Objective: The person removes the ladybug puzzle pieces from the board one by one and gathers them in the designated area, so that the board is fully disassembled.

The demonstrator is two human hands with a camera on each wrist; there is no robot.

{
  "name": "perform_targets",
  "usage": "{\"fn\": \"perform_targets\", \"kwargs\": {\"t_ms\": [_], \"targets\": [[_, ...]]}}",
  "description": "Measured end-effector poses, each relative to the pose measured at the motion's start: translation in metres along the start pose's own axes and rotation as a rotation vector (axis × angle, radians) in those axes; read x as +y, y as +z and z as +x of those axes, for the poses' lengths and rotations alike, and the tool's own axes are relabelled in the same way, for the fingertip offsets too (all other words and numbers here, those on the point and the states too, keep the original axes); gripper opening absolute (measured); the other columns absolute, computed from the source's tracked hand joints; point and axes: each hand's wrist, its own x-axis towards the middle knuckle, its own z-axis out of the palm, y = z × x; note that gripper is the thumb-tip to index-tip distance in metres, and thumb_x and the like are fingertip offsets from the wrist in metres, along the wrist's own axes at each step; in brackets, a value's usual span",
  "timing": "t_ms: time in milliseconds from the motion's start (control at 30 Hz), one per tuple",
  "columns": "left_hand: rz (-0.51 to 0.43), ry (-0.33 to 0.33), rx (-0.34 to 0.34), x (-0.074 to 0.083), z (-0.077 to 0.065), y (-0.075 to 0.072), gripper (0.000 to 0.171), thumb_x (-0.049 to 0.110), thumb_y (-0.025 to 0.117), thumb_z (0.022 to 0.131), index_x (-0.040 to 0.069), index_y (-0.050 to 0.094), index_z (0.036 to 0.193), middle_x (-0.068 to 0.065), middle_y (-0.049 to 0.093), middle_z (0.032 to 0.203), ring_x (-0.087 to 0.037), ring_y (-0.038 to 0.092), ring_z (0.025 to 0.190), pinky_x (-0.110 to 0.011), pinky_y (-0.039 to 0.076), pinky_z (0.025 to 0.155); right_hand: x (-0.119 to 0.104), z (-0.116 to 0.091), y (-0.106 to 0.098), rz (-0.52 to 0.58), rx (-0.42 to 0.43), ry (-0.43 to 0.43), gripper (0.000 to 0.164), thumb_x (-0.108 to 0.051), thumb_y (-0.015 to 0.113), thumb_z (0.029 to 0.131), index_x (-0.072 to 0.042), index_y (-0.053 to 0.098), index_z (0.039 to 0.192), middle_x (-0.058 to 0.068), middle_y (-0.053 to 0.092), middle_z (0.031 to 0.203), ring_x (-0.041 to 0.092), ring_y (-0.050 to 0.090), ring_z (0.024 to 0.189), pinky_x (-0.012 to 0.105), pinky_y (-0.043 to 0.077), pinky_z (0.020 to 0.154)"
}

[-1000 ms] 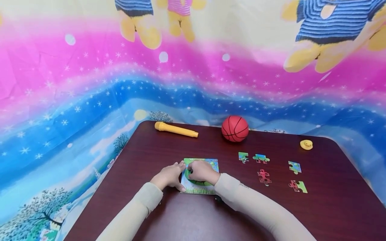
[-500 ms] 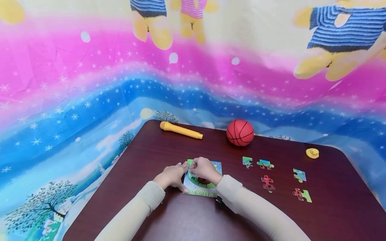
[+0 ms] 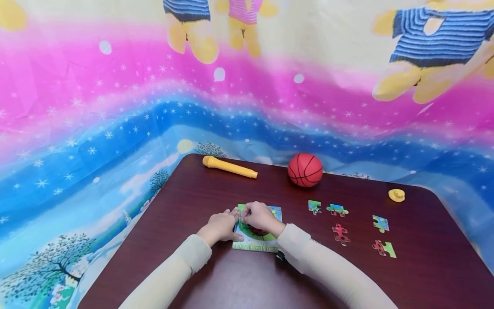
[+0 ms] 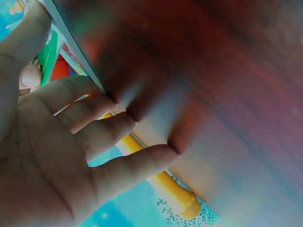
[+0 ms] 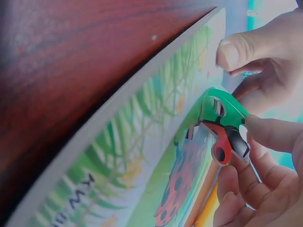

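Left fingers (image 4: 135, 166) steady, thumb (image 3: 238, 237) seemingly higher

In the head view, the right hand (image 3: 263, 217) covers the middle of the puzzle board (image 3: 252, 246), and the puzzle piece (image 5: 218, 109) between its fingers (image 5: 272, 135) cannot be made out. A dark thing (image 3: 280, 256) under the right cuff (image 3: 293, 240) is too small to tell. The printed bears (image 3: 434, 40) are cut by the upper edge, both sleeves (image 3: 162, 274) by the lower one. In the left wrist view the worktop (image 4: 227, 94) is mostly blurred; in the right one, the lettering (image 5: 74, 202) (except some letters) cannot be read.
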Motion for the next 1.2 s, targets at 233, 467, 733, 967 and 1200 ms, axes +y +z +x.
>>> {"fn": "perform_targets", "kwargs": {"t_ms": [233, 467, 733, 967, 1200], "targets": [[0.026, -0.003, -0.006, 0.002, -0.001, -0.002, 0.086, 0.061, 0.066, 0.077, 0.015, 0.040, 0.144, -0.002, 0.030, 0.153, -0.024, 0.035, 0.136, -0.044, 0.049, 0.087, 0.000, 0.000, 0.000, 0.003, -0.008, -0.010, 0.011, -0.014, 0.071, 0.084, -0.016, 0.065, 0.075, -0.008, 0.061, 0.069, 0.009, 0.054, 0.059, 0.025, 0.045, 0.055], [0.029, 0.002, -0.013, 0.005, -0.003, -0.002, 0.085, 0.059, 0.066, 0.078, 0.014, 0.040, 0.144, -0.003, 0.029, 0.153, -0.025, 0.035, 0.136, -0.044, 0.049, 0.086, 0.003, 0.000, 0.000, 0.022, -0.032, 0.007, 0.011, -0.013, 0.070, 0.085, -0.015, 0.064, 0.076, -0.006, 0.060, 0.069, 0.010, 0.053, 0.059, 0.026, 0.045, 0.056], [0.044, -0.018, -0.004, 0.004, -0.004, -0.002, 0.085, 0.061, 0.066, 0.076, 0.015, 0.041, 0.144, -0.002, 0.030, 0.153, -0.024, 0.035, 0.136, -0.045, 0.047, 0.090, 0.002, 0.001, -0.009, 0.035, -0.107, -0.024, 0.009, -0.006, 0.075, 0.076, -0.010, 0.072, 0.083, -0.003, 0.060, 0.062, 0.010, 0.051, 0.055, 0.025, 0.045, 0.056], [0.040, -0.014, -0.009, 0.004, -0.003, -0.001, 0.087, 0.061, 0.067, 0.076, 0.015, 0.040, 0.145, -0.001, 0.030, 0.153, -0.024, 0.035, 0.136, -0.044, 0.048, 0.089, 0.005, 0.001, -0.010, 0.011, -0.072, -0.069, 0.008, -0.003, 0.075, 0.076, -0.010, 0.075, 0.081, -0.006, 0.061, 0.060, 0.009, 0.051, 0.055, 0.024, 0.046, 0.060], [0.039, -0.016, -0.010, 0.006, -0.003, -0.002, 0.086, 0.060, 0.067, 0.075, 0.016, 0.041, 0.144, -0.001, 0.030, 0.153, -0.024, 0.035, 0.136, -0.045, 0.047, 0.091, 0.010, 0.001, -0.007, 0.034, -0.017, -0.085, 0.010, -0.002, 0.075, 0.077, -0.010, 0.076, 0.083, -0.005, 0.063, 0.061, 0.008, 0.052, 0.054, 0.024, 0.046, 0.058]]}}
